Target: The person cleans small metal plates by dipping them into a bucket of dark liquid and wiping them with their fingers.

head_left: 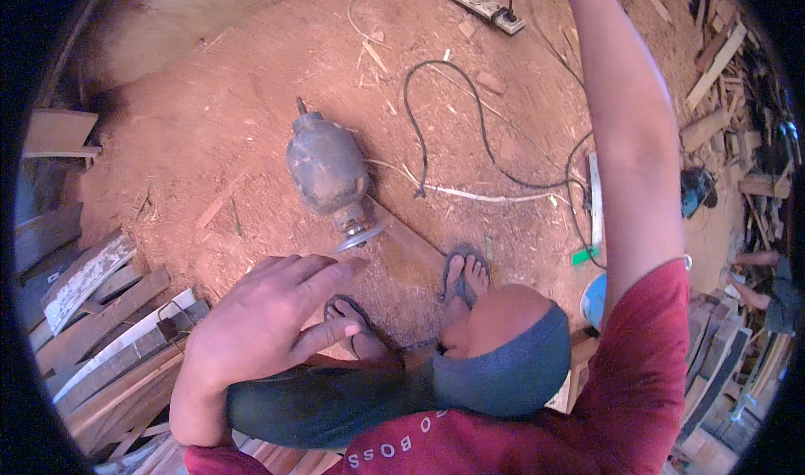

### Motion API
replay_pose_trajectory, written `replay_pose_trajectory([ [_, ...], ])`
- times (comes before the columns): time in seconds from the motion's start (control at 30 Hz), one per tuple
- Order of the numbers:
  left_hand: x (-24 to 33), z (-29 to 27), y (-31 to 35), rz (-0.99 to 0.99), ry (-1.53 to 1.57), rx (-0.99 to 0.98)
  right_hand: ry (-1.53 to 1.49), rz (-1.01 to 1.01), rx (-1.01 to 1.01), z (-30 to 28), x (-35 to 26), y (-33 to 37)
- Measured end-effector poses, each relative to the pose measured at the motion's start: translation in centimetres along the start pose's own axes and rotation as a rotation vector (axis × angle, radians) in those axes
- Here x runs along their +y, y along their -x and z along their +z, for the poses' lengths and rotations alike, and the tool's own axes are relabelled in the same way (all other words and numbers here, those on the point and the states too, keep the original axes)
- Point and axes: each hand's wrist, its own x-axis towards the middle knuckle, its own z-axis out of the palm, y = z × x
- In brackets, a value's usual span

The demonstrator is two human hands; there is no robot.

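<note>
My left hand (264,320) hangs in the air over my bent left leg, palm down, fingers stretched out and thumb apart, with nothing in it. Just beyond its fingertips, a dusty grey electric motor (325,163) lies on the sawdust-covered ground. A thin round disc (360,238) is fitted on the motor's near end and looks smeared. My right arm (633,123) reaches far forward and leaves the picture at the top edge, so the right hand is hidden. The power strip (482,7) lies near that arm, a black plug in its right end.
A black cable (478,110) loops across the ground, with a pale wire (495,197) nearby. Wood offcuts (117,316) pile up at left; more scraps (717,68) lie at right. A blue round thing (594,301) sits beside my knee. Another person's limbs (755,282) show at right.
</note>
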Motion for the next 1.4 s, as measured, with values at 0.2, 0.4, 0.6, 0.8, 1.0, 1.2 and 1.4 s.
replay_pose_trajectory([
  [0.2,0.2,0.3,0.3,-0.009,0.009,0.028,-0.287,0.427,-0.023,-4.3,2.6,9.2],
  [0.4,-0.8,0.7,-0.9,-0.086,0.002,-0.040,-0.273,0.429,-0.075,-11.3,3.2,10.4],
  [0.6,-0.3,0.2,-1.3,-0.095,0.006,-0.008,0.715,0.263,-0.532,-10.9,14.7,25.3],
  [0.8,-0.5,0.3,-0.7,-0.117,0.017,0.027,0.798,0.342,-1.070,-9.8,14.5,47.7],
  [1.0,0.2,-0.2,0.3,-0.130,0.016,0.040,0.693,0.329,-0.795,-12.5,13.4,49.2],
  [1.2,-0.2,0.1,1.1,-0.122,0.015,0.062,-0.344,0.688,-0.142,-12.6,6.1,40.8],
  [1.4,-0.7,0.3,1.5,-0.119,0.013,0.112,-1.008,0.905,0.179,-14.8,2.3,27.8],
])
